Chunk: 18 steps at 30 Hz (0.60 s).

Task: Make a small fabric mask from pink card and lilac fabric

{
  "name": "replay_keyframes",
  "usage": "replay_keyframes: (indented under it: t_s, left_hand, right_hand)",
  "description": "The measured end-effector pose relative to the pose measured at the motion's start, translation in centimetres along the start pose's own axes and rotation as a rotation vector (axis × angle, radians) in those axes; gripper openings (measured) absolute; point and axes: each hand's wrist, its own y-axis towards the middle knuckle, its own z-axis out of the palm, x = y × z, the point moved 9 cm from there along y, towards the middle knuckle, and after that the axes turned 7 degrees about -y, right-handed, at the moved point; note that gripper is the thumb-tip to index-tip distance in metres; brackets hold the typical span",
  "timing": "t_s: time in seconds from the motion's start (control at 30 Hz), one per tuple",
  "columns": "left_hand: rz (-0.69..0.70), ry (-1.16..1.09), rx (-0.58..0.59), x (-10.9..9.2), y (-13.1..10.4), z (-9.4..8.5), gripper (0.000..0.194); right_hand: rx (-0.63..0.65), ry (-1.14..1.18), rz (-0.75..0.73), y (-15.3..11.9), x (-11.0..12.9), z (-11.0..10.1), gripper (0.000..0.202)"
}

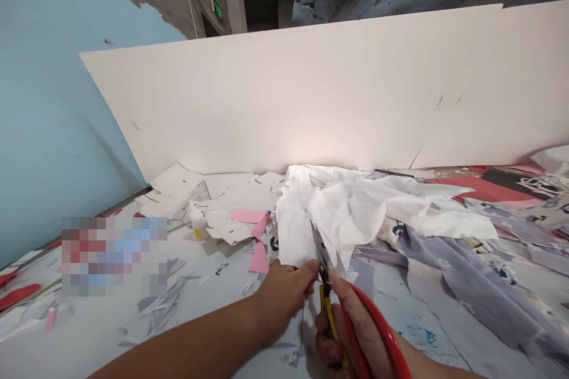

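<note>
White cloth (351, 207) lies bunched against the board and spreads to the right. My left hand (287, 290) pinches the near edge of this cloth, close to the scissors' pivot. In my right hand (355, 325) are scissors (386, 334) with red handles, their blades pointing away from me into the cloth. A yellow-handled tool (329, 314) is also in the right hand, beside the scissors; its far end is partly hidden by the fingers.
A pale upright board (311, 100) stands behind the table (208, 308). White paper pieces (178, 183), pink scraps (246, 215) and a small white bottle (198, 222) lie left. Lavender fabric (471, 278) and red sheets (484, 188) lie right. A patch at left is pixelated.
</note>
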Motion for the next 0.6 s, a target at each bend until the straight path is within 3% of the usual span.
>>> replay_keyframes:
  t_s: [0.47,0.6]
  left_hand:
    - [-0.008,-0.029,0.039,-0.40,-0.05,0.21,0.039]
    - [-0.034,-0.057,0.043,-0.54,-0.27,0.37,0.038]
  right_hand:
    - [-0.009,-0.140,-0.037,0.67,0.25,-0.37,0.056]
    - [-0.095,-0.125,-0.086,0.23,0.51,-0.84,0.054]
